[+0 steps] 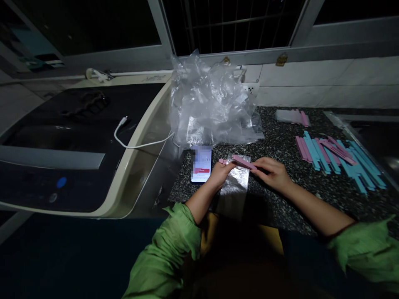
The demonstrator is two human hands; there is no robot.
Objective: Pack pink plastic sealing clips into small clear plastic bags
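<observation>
1. Nearest are the green sleeves, left and right, with a yellow patch between them, close to the counter's dim front edge.
2. The left hand grips the near-left end of a pink strip; a small pink end also pokes out by its fingers, and whether it belongs to a second piece I cannot tell.
3. The right hand pinches the strip's right end, fingers drawn narrow. The strip slants between both hands, above the counter.
4. Below it, a clear bag runs toward the near edge, its near part lost in shadow.
5. Just left of the left hand lies a lit phone, between that hand and the side of the washing machine, which bounds room leftward.
6. Right of the right hand, a stretch of speckled counter gives way to a pile of pink and blue strips.
7. Farther off, a heap of clear plastic blocks the space ahead; a white cable loops over the machine's right edge.
8. Far right, a small packet sits near the tiled wall; beyond is the window frame.
</observation>
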